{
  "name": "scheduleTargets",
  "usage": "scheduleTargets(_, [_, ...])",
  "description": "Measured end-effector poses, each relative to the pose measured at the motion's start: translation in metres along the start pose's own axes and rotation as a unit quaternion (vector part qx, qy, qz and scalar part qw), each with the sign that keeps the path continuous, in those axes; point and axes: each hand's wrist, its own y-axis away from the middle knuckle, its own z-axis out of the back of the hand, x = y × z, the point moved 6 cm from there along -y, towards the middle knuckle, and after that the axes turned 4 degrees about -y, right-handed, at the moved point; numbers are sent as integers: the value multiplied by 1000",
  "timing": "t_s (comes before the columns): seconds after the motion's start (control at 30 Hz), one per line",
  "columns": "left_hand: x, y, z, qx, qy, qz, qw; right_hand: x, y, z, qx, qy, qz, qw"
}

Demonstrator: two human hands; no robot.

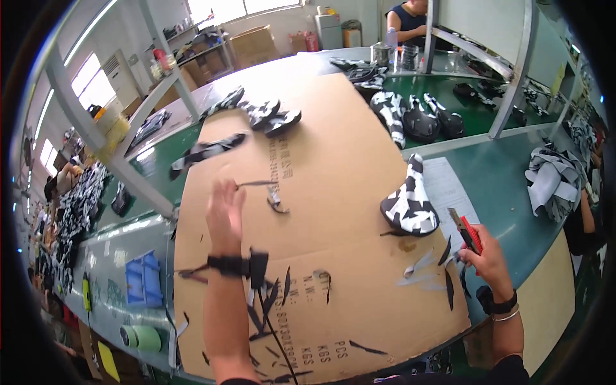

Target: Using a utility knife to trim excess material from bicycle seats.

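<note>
A thin dark offcut strip (255, 183) is being pinched at the fingertips of the left hand (224, 215), raised over the big brown cardboard sheet (333, 147) that's covering the green desk (507, 186). A red-handled utility knife (468, 232) is being gripped in the right hand (489, 256) at the sheet's right edge. The black-and-white patterned bike saddle cover (409, 204) is sitting just left of the knife, untouched. Dark trimmings (269, 301) are lying scattered around the left forearm, and more patterned covers (269, 115) are crowding the far edge.
</note>
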Motion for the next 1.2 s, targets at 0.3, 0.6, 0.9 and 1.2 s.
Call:
scheduleTargets(0.3, [89,183,-75,143,-54,235,960,35,-95,-7,54,101,30,993])
scheduleTargets(0.6, [118,197,-63,107,-142,185,967,33,-265,-31,-29,137,140,980])
scheduleTargets(0.9, [120,206,-56,145,-147,200,958,12,-359,-107,-93,372,120,916])
scheduleTargets(1.2, [117,207,-64,155,-160,200,954,-15,-384,-84,-180,299,34,936])
